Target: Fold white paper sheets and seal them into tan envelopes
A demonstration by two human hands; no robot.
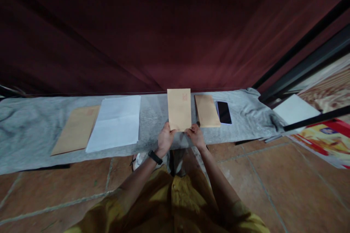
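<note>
A tan paper envelope (179, 111) with a red printed mark at its upper right is held up in front of me. My left hand (164, 139) grips its lower left corner, and a dark band circles that wrist. At the lower right corner, my right hand (196, 135) pinches the same envelope. Just right of it lies a stack of brown envelopes (207, 111), close to my right hand. White paper sheets (116, 123) lie to the left, beside another tan envelope (75, 129) at the far left.
A grey cloth (246, 113) covers the narrow table. A smartphone (224, 112) with a dark screen lies right of the brown envelopes. Behind hangs a dark red curtain (175, 43). Dark metal bars (306, 62) and a colourful box (325, 138) are at the right.
</note>
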